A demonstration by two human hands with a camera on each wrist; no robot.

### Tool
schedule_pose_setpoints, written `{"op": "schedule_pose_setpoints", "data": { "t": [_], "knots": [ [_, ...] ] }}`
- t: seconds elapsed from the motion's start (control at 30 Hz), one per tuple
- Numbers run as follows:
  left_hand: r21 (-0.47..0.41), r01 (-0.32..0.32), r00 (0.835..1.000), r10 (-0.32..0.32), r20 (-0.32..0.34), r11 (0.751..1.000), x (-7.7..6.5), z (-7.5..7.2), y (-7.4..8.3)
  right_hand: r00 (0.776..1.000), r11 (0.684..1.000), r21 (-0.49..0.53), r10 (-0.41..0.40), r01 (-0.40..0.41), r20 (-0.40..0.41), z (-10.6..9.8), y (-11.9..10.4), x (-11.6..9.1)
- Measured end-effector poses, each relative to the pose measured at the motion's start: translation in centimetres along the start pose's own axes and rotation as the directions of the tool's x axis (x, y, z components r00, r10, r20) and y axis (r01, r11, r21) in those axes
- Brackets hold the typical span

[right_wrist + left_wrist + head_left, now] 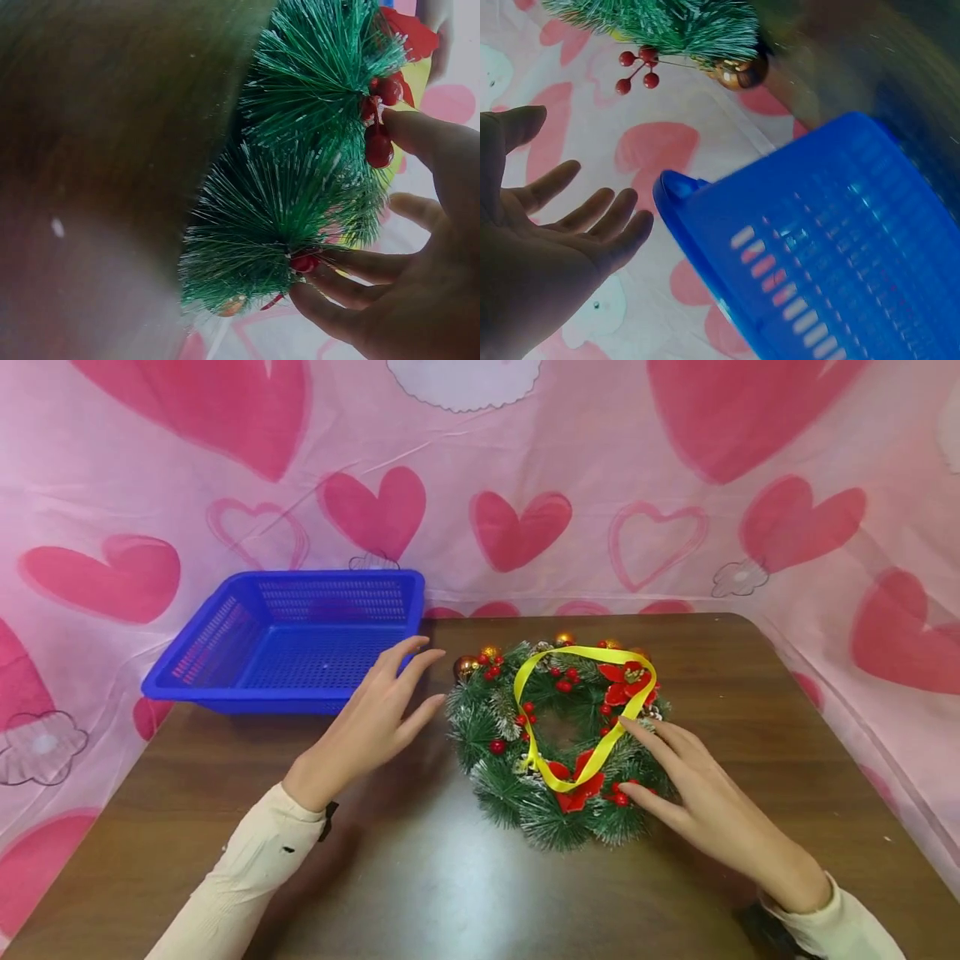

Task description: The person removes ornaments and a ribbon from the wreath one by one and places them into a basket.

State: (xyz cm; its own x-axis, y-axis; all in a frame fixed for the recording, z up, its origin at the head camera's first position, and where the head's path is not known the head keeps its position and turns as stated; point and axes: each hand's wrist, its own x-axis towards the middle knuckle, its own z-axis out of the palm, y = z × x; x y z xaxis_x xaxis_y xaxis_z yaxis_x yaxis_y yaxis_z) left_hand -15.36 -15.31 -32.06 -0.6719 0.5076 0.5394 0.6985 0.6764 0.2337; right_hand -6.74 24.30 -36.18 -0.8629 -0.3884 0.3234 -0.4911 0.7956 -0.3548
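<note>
A green Christmas wreath point(501, 781) lies on the table, trimmed with red berries, red poinsettia flowers and gold baubles. Across its top runs a loop of yellow ribbon point(527, 680). My right hand point(708, 806) is at the wreath's right side, its fingers loosely bent at the greenery. In the right wrist view the thumb is right by a red berry point(379, 150) and other fingertips are at the outer needles. Between the basket and the wreath, my left hand point(367, 718) hovers with spread fingers and holds nothing; the left wrist view shows its palm bare.
A blue plastic basket point(251, 695) with perforated sides stands at the back left, close beside my left hand. Behind the brown wooden table point(757, 710) hangs a pink cloth point(592, 468) printed with hearts.
</note>
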Motion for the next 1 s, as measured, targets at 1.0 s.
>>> {"op": "schedule_pose_setpoints", "data": {
  "t": [1.0],
  "knots": [
    [-0.693, 0.402, 0.908, -0.359, 0.217, 0.598, 4.5, 3.9, -2.1, 0.996, 0.996, 0.006, 0.091, -0.091, 0.009, 0.2, 1.4, -1.0]
  ]
}}
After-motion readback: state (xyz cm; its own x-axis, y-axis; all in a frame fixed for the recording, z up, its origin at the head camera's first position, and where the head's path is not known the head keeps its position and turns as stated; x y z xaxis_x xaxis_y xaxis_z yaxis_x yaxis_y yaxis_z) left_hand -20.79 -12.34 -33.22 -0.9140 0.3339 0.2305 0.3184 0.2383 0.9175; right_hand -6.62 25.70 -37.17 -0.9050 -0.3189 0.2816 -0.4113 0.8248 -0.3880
